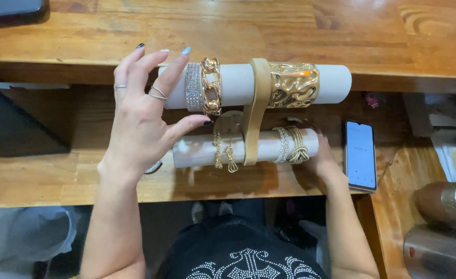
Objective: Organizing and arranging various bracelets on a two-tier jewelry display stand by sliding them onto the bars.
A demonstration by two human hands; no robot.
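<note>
A two-tier bracelet stand (256,111) with white padded bars stands on a wooden counter. The upper bar (237,84) carries a sparkly silver cuff (193,87), a gold chain bracelet (211,86) and a wide hammered gold cuff (293,84). The lower bar (199,151) carries thin gold chains (224,151) and a knotted gold bracelet (292,145). My left hand (141,114), wearing rings, hovers open at the left ends of the bars, fingers spread near the silver cuff. My right hand (322,158) rests at the right end of the lower bar, mostly hidden behind it.
A smartphone (360,154) with a lit screen lies right of the stand. A dark box (11,124) sits at left. Metal containers (442,227) stand at lower right. A raised wooden shelf (228,31) runs along the back.
</note>
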